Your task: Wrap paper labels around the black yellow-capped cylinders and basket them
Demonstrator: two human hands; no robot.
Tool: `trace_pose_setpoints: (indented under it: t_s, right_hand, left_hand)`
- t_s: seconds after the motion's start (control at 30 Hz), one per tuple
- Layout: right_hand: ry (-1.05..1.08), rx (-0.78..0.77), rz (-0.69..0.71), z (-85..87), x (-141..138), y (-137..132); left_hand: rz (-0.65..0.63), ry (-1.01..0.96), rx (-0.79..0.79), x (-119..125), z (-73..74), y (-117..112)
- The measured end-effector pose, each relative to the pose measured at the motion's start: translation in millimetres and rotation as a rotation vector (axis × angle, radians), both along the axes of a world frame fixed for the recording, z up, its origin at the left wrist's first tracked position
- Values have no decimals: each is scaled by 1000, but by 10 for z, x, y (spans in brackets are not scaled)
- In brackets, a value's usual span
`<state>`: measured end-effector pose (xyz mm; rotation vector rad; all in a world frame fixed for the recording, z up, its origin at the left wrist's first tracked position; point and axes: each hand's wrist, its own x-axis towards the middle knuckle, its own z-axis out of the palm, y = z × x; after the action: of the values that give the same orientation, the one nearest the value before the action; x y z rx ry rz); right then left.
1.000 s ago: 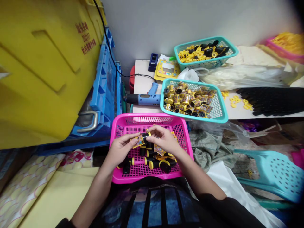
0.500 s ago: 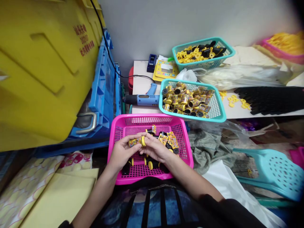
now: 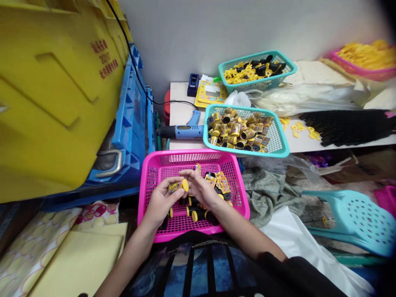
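Observation:
My left hand (image 3: 160,199) pinches a small cylinder (image 3: 177,186) with a colourful printed wrapper and a yellow cap at its right end. Just right of the cap is my right hand (image 3: 202,190), its fingers loosely stretched and holding nothing that I can see. Both hands are over a pink basket (image 3: 193,238). Inside it lie several black cylinders with yellow ends (image 3: 200,215), some printed yellow wrappers (image 3: 222,182) and dark round pieces. My hands cover part of the contents.
Behind the pink basket, a teal basket (image 3: 280,150) of wrapped cylinders stands on the table beside a blue heat gun (image 3: 188,132). Farther back is another teal basket (image 3: 256,85) with yellow and black parts. Stacked yellow and blue crates (image 3: 131,111) stand left; a teal stool (image 3: 365,218) is right.
My right fingers have come away from the capped end of the cylinder and straightened. My left hand still pinches it, with the cap turned more towards me. The view has shifted slightly.

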<state>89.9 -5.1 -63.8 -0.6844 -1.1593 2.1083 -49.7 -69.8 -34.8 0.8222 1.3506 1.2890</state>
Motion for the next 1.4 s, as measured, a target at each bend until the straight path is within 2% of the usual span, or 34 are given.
trace_pose_setpoints:
  t_s: [0.03, 0.13, 0.2, 0.27, 0.4, 0.47, 0.5, 0.53, 0.57, 0.67, 0.7, 0.73, 0.87, 0.97, 1.07, 1.17, 1.27, 1.4]
  right_hand:
    - [-57, 139, -27, 23, 25, 2]
    - [-264, 695, -46, 147, 120, 23]
    - [-373, 965, -80, 267, 213, 108]
    - [-493, 1070, -231, 411, 357, 296]
    - [-922, 1071, -621, 705, 776, 862]
    - [-1162, 1083, -728, 767, 948, 1054]
    - [-1212, 1095, -720, 760, 998, 1086]
    - [-1224, 1102, -656, 728, 1022, 1070]
    - [-1202, 1101, -527, 674, 1019, 1009]
    - [-1102, 1068, 76, 417, 898, 659]
    - [-1118, 1074, 231, 318, 840, 534]
    - [-1159, 1095, 306, 223, 782, 426]
    - [-1302, 1146, 296, -40, 643, 254]
    - [-1259, 1190, 299, -105, 651, 315]
    - [-1187, 1240, 283, -101, 693, 388]
    - [-1119, 1149, 224, 4, 720, 425]
    - [-979, 1028, 183, 235, 698, 432]
    - [-763, 1022, 236, 550, 568, 406]
  left_hand:
    - [1, -9, 7, -1, 0, -2]
    - [-1, -45, 17, -1, 14, 8]
    - [-31, -72, 29, 10, 35, 33]
    - [-74, -82, 48, 27, 63, 63]
    - [-101, -32, 31, 45, 119, 86]
    - [-80, -21, 15, 36, 128, 79]
    - [-62, -16, 11, 26, 125, 75]
    - [-41, -10, 5, 14, 118, 73]
    - [-22, 0, -6, 0, 106, 74]
    - [21, 38, -49, -48, 61, 95]
    - [29, 47, -57, -62, 46, 105]
    - [33, 53, -63, -74, 34, 115]
    - [24, 65, -66, -81, 11, 138]
    - [-5, 80, -74, -59, 12, 132]
    - [-39, 106, -70, -37, 13, 123]
    - [-77, 169, -56, -4, 33, 131]
    - [-118, 210, -60, 63, 80, 170]
    - [-129, 175, -54, 155, 140, 247]
